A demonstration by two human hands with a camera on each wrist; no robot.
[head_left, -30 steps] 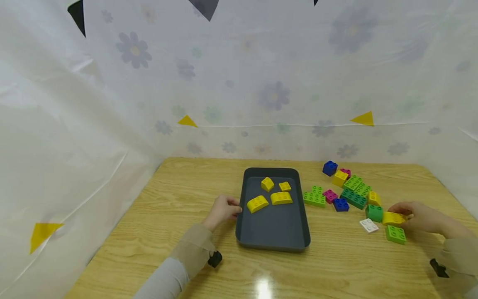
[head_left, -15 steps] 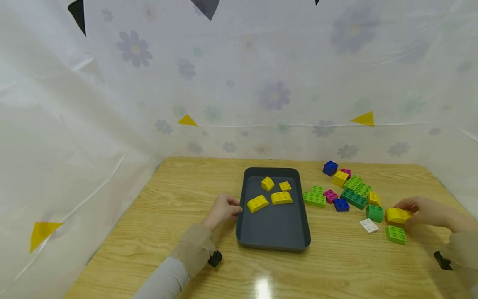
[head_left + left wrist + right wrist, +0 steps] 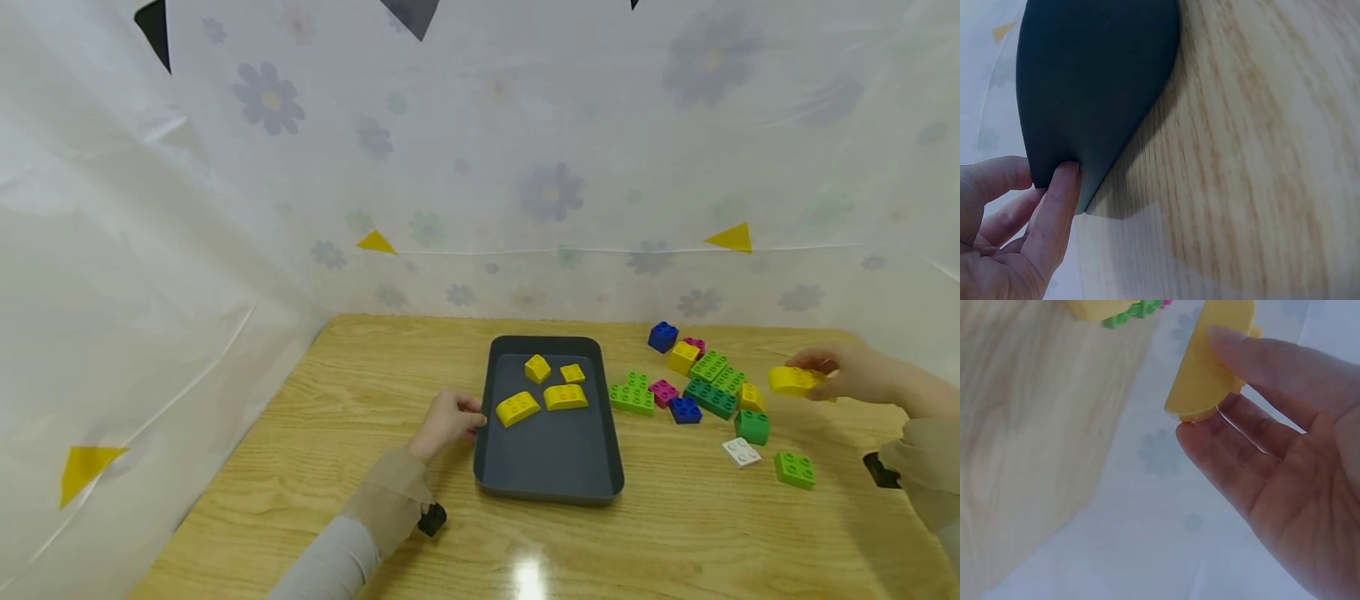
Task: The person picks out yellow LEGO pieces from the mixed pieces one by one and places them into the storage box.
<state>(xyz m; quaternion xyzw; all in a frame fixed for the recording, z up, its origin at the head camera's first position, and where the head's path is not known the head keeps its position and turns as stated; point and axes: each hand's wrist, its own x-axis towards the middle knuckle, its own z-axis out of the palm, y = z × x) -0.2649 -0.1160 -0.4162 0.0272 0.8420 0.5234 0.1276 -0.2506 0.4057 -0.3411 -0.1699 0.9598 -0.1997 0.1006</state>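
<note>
My right hand (image 3: 862,373) pinches a yellow curved building brick (image 3: 793,381) above the table, to the right of the loose bricks. In the right wrist view the thumb lies on the flat side of that brick (image 3: 1207,369), and fingertips touch its other side. My left hand (image 3: 446,425) holds the left edge of a dark grey tray (image 3: 551,467). Up close in the left wrist view, the fingers (image 3: 1063,194) of that hand take the tray wall (image 3: 1097,81) at its rim. Several yellow bricks lie in the tray, among them a curved one (image 3: 517,409).
Loose bricks lie right of the tray: a light green one (image 3: 632,398), a blue one (image 3: 685,410), a dark green one (image 3: 709,399) and others. A white flat piece (image 3: 741,452) and a light green brick (image 3: 794,470) lie nearer. A patterned curtain (image 3: 551,167) hangs behind the wooden table (image 3: 360,367).
My right hand has lifted the yellow curved brick off the table from beside the green rounded brick and moved it towards the back. The left hand and tray stay put.
</note>
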